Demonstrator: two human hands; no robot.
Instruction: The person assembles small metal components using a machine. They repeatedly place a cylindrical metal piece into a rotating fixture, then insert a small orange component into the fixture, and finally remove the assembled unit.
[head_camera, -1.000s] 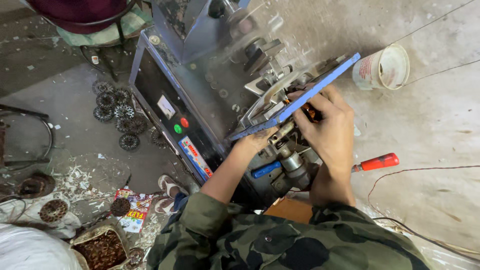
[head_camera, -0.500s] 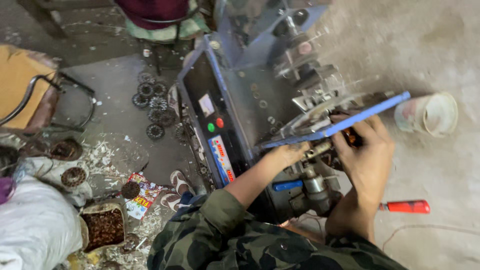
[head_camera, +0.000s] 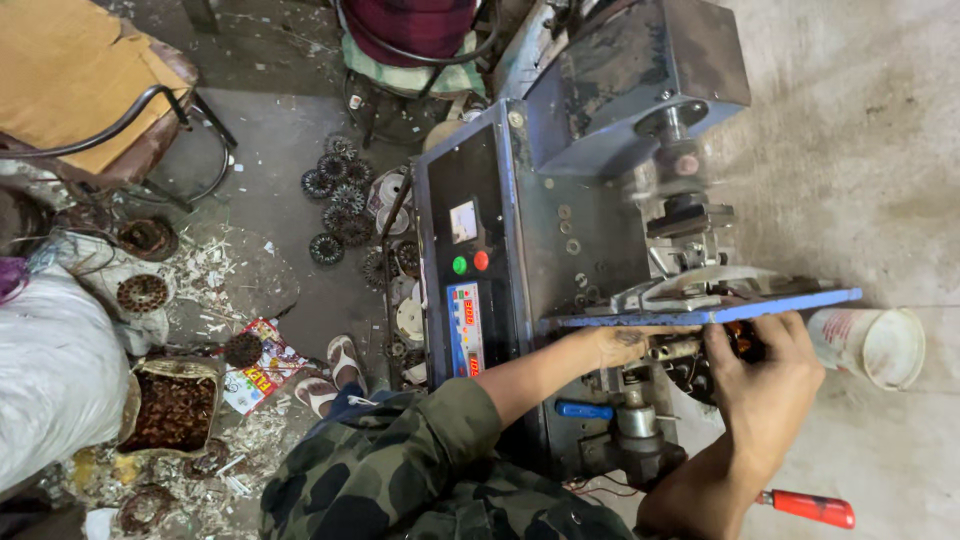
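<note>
At the blue winding machine (head_camera: 560, 230), I work with both hands under its long blue bar (head_camera: 700, 312), which runs level across the front. My right hand (head_camera: 765, 375) is curled around the dark round part (head_camera: 742, 340) mounted at the machine's shaft, fingers wrapped over its top edge. My left hand (head_camera: 610, 345) reaches in from the left, just below the bar, and touches the metal shaft (head_camera: 672, 349) beside that part; I cannot tell whether it grips it or only steadies it. A white plastic cup (head_camera: 868, 345) lies on its side just right of my right hand. A red-handled screwdriver (head_camera: 808, 507) rests on the concrete near my right forearm. 2 buttons, 1 green and 1 red, sit on the control panel (head_camera: 465, 265)
</note>
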